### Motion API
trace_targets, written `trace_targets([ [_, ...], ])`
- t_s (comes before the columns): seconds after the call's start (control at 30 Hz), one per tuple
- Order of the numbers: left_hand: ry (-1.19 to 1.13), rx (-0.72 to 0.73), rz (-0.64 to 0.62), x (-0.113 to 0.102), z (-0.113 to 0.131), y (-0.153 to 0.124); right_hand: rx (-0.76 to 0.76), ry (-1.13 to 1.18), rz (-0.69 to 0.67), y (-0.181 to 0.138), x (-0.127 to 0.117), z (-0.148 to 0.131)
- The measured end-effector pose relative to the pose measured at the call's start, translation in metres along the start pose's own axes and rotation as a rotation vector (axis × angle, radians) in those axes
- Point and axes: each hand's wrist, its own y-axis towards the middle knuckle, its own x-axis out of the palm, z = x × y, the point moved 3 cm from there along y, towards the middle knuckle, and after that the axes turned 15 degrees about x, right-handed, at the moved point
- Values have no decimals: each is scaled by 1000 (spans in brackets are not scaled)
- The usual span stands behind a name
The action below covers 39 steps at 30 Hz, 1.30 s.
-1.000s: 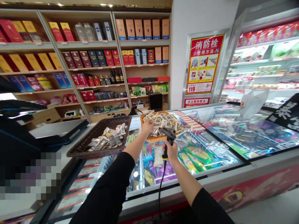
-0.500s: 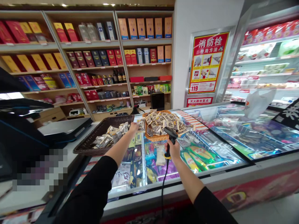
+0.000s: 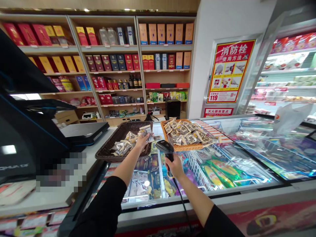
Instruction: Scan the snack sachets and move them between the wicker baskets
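My left hand (image 3: 141,142) is closed on a small snack packet (image 3: 146,132), held over the right end of a dark wicker basket (image 3: 111,150) that holds several clear packets. My right hand (image 3: 174,165) grips the handle of a black barcode scanner (image 3: 165,147), its head pointing toward the packet and its cable (image 3: 184,204) trailing down. To the right, an orange wicker basket (image 3: 182,148) heaped with several similar packets rests on the glass lid of a chest freezer (image 3: 222,164).
A black checkout screen (image 3: 22,131) and a laptop-like device (image 3: 84,130) stand on the counter at left. Wooden shelves (image 3: 138,49) of boxed goods line the back wall. A red fire-safety poster (image 3: 228,70) hangs beside an open refrigerated case (image 3: 286,65) at right.
My left hand carried a packet from the orange basket leftward to over the dark basket. The scanner hand shifted left and lower, and the view panned left.
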Motion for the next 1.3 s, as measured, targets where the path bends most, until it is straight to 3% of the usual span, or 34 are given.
trace_targets([
  [0.17,195,130,45,-10,-10,8,30,-32,104,-5,0,5],
  [0.33,253,157,32,-9,-11,9,58,-60,159,-5,0,7],
  [0.6,272,201,27,-7,-8,7,-26,-173,91,-6,3,9],
  [0.8,700,215,291,-26,5,5,47,15,149,-3,-6,9],
  [0.9,985,140,400,-31,16,-3,99,157,237,-2,-17,9],
  [0.97,1110,198,425,-26,25,-9,109,229,322,-2,-24,8],
  [1.07,1188,465,293,-4,36,-15,108,309,411,-1,-33,7],
  [1.17,1178,669,-38,34,36,-18,107,382,440,2,-45,3],
  [1.3,1089,645,-461,106,14,-20,49,473,503,1,-75,-5],
])
